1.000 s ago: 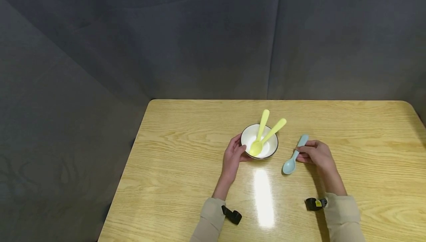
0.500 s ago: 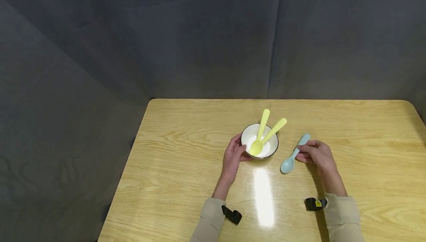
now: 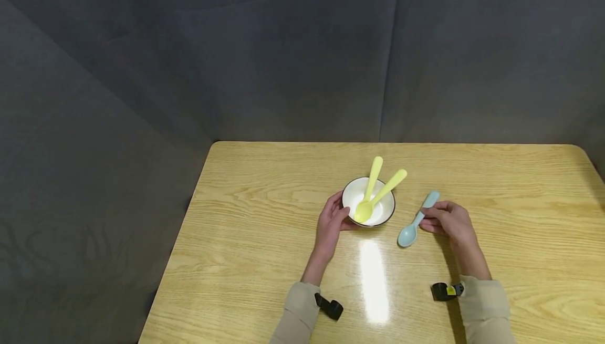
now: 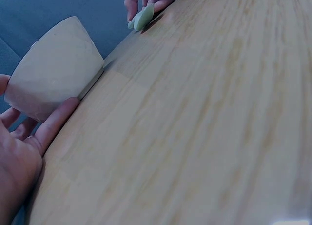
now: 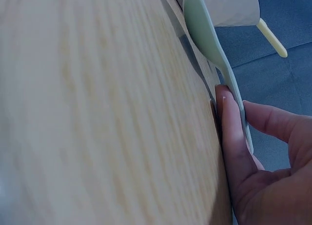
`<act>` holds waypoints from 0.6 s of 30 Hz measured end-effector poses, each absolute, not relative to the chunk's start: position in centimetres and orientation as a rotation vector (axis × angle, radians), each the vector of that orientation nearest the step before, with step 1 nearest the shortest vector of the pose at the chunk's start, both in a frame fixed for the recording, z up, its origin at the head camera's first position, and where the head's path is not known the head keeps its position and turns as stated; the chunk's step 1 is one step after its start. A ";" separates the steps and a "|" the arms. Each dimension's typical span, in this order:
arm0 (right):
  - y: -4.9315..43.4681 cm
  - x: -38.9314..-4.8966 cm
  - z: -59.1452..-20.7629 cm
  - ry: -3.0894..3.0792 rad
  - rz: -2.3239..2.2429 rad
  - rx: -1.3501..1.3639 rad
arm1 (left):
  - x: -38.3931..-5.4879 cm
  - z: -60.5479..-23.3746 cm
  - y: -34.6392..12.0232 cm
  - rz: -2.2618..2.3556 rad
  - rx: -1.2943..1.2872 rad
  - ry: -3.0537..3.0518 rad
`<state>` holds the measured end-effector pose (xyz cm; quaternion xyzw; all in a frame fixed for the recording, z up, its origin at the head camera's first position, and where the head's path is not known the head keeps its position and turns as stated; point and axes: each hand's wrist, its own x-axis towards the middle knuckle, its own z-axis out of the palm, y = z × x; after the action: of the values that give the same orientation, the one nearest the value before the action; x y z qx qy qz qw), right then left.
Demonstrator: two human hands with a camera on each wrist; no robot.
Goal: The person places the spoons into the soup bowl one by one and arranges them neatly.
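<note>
In the head view, a white bowl [image 3: 351,196] with a dark rim sits on the wooden table. My left hand [image 3: 331,225] holds its near-left side, thumb at the rim and fingers around the wall. Two yellow spoons lie in it; the handle of one yellow spoon [image 3: 375,172] and that of the other yellow spoon [image 3: 394,179] stick out past the far rim. Right of the bowl, my right hand [image 3: 449,221] pinches a light blue spoon [image 3: 407,236] by its handle. The right wrist view shows that spoon's scoop [image 5: 200,32] just above the tabletop, thumb and fingers on either side of the handle.
The wooden table [image 3: 255,260] ends at a dark grey curtain [image 3: 293,71] behind it, with more curtain along the left. A bright light reflection lies on the tabletop between the forearms. Black cameras are strapped to both wrists.
The blue spoon's scoop end has swung slightly to the left, toward the bowl, mostly in the first half second. The left hand, bowl and yellow spoons have stayed put.
</note>
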<state>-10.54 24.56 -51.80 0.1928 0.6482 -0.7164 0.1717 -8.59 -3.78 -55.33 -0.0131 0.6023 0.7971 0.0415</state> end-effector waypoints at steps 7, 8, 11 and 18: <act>24.6 -10.4 -52.1 1.834 -2.039 0.554 | -8.6 -55.5 -3.9 2.425 -0.015 1.851; 24.6 -10.4 -52.2 1.845 -2.031 0.553 | -8.6 -55.5 -3.9 2.427 -0.018 1.849; 24.7 -10.5 -52.3 1.859 -2.021 0.553 | -8.6 -55.5 -3.8 2.433 -0.022 1.843; 24.8 -10.5 -52.5 1.842 -2.022 0.566 | -8.7 -55.7 -3.8 2.436 -0.044 1.847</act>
<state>-10.46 24.76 -52.48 0.1996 0.6495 -0.7129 0.1733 -8.67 -3.84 -55.71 -0.0143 0.6035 0.7961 0.0422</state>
